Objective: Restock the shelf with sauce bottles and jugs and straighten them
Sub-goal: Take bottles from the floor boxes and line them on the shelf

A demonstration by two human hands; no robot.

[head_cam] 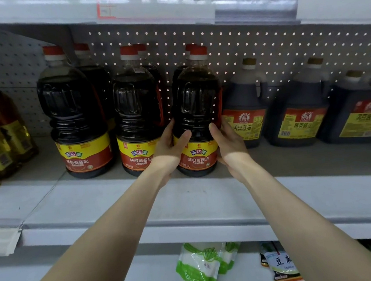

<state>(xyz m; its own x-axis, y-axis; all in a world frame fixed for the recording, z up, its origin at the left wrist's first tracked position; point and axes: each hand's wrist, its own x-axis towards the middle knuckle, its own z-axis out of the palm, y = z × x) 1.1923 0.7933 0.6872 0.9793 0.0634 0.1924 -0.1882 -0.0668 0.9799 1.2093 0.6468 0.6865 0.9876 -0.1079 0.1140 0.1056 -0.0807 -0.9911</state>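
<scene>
2 hands, left hand (169,152) and right hand (227,145), gripping 味达美 bottle (196,107), 味极鲜酱油, apparently 1.8L.

The centre soy bottle (196,107) is near-black, with a red cap, a white collar and a yellow-and-red label. The bottles (74,111) left of it match. Right of it, dark jugs (244,102) have gold caps and red-and-yellow labels. Far left of it, the oil bottles (0,127) are golden. Behind it, the back panel (284,45) is grey with pale dots. Below it, the pouches (200,267) are green and white.
</scene>
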